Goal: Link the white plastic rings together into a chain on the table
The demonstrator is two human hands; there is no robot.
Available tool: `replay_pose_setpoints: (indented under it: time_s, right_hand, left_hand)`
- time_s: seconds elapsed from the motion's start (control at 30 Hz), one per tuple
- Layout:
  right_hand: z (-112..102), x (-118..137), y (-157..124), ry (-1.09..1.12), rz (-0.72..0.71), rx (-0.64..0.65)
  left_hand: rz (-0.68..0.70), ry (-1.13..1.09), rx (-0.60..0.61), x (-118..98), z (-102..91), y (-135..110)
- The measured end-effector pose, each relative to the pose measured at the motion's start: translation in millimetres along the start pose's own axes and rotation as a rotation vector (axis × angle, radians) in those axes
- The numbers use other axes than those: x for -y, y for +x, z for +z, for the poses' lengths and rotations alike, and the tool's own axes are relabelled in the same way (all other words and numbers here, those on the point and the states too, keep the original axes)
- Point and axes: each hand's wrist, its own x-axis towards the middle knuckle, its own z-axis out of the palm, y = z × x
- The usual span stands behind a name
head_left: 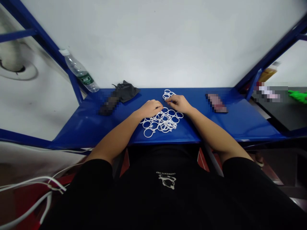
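The smooth blue counter [83,127] is carrying a loose heap of thin white rings [165,124], probably plastic, overlapping one another at its middle. The left hand [151,108] is curling over the heap's far left side; the right hand [179,103] is bending its fingers at the near edge of a smaller cluster of white rings [168,94] beyond. Whether either is gripping a ring, I cannot tell. Working well is probably meaning keeping the right hand light, so the cluster isn't scattering, and taking single rings by the rim, easing them sideways, since the small white nubs [153,131] may be snagging neighbours.
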Motion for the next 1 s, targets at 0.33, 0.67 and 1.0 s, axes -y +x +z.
replay_pose_setpoints:
  time_s: [0.33, 0.67, 1.0]
  right_hand:
    - [3.6, 16.9, 1.1, 0.059, -0.081, 0.034]
    - [3.6, 29.4, 2.0, 0.057, -0.091, -0.061]
    - [10.0, 28.3, -0.2, 0.020, -0.092, -0.055]
  left_hand:
    - [0.051, -0.022, -0.063, 4.2, -1.1, -2.7]
    - [0.019, -0.112, -0.409, -0.1, -1.5, 0.5]
    - [-0.038, -0.279, -0.404, -7.0, 0.5, 0.9]
